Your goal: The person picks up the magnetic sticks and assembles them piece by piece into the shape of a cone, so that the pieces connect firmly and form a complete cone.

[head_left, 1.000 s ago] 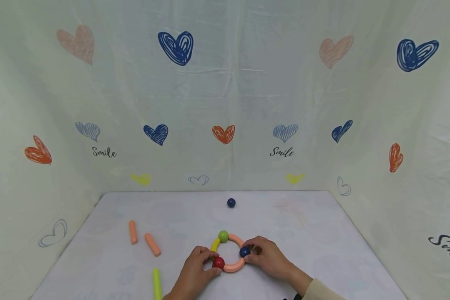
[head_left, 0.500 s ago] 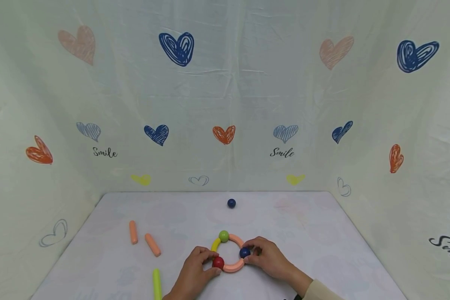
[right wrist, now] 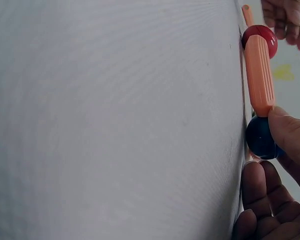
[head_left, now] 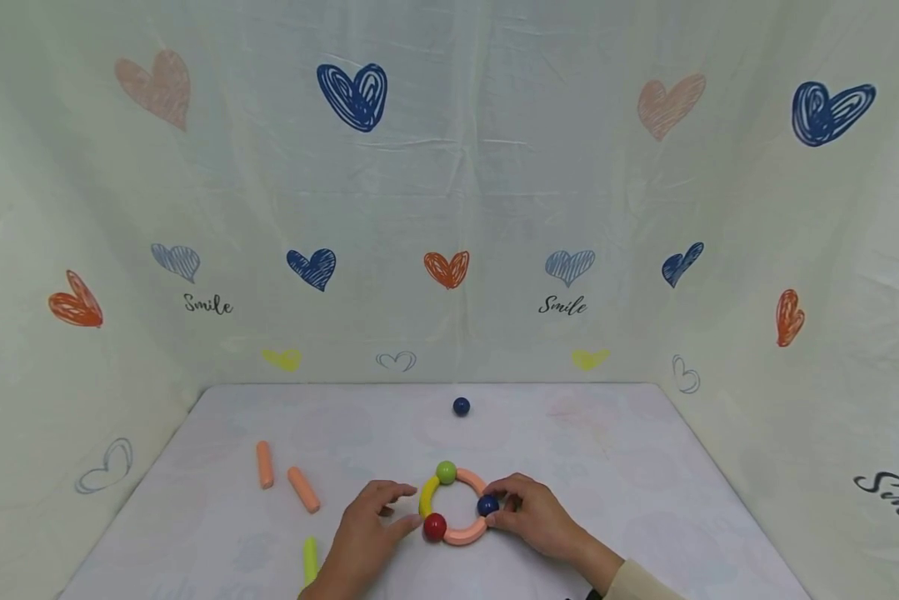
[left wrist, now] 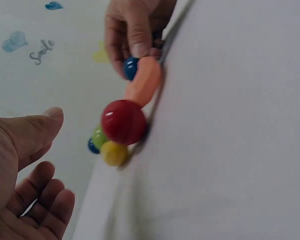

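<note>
A ring of curved sticks and balls lies on the table. Its parts are a yellow curved stick, two orange curved sticks, a green ball, a red ball and a blue ball. My right hand pinches the blue ball between thumb and fingers at the ring's right side. To the left of the red ball, my left hand is apart from the ring, thumb and fingers spread with nothing between them; the left wrist view shows this gap too.
Behind the ring sits a loose blue ball. Two straight orange sticks lie at the left of the table, and a light green stick is beside my left wrist. A curtain printed with hearts surrounds the table.
My left hand has let go of the red ball and moved left, its fingers spreading. My right hand stays on the blue ball, and the ring has hardly shifted.
</note>
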Available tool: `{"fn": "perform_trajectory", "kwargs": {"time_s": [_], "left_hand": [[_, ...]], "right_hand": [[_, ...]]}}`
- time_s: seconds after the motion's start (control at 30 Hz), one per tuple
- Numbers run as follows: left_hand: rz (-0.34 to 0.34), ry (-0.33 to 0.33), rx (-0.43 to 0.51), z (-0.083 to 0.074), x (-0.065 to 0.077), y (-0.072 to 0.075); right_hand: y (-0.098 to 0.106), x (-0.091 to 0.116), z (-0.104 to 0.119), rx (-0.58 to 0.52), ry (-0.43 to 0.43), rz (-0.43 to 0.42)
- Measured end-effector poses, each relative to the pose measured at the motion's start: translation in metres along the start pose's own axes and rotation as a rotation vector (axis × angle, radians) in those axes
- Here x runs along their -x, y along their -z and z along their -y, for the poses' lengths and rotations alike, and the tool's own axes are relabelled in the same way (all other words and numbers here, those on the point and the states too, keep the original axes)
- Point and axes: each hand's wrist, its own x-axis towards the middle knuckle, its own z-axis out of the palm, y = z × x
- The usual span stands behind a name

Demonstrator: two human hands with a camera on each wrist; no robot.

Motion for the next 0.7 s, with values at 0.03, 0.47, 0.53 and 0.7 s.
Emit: {"fn": "perform_trajectory", "kwargs": {"time_s": [0.03,0.47,0.53,0.7], "left_hand": [[-0.036,0.008,-0.003,-0.001,0.0,0.008],[-0.125,0.167,0.07,0.053,0.018,0.097],[-0.096,0.205,0.072,0.061,0.021,0.097],[-0.021,0.239,0.047,0.078,0.029,0.088]], "right_hand": [[0.0,0.0,0.0,0.0,0.0,0.0],[0.001,0.001,0.005,0.021,-0.01,0.006],[0.0,0.001,0.004,0.027,-0.008,0.002],[0.0,0.0,0.004,0.025,-0.017,0.001]]}}
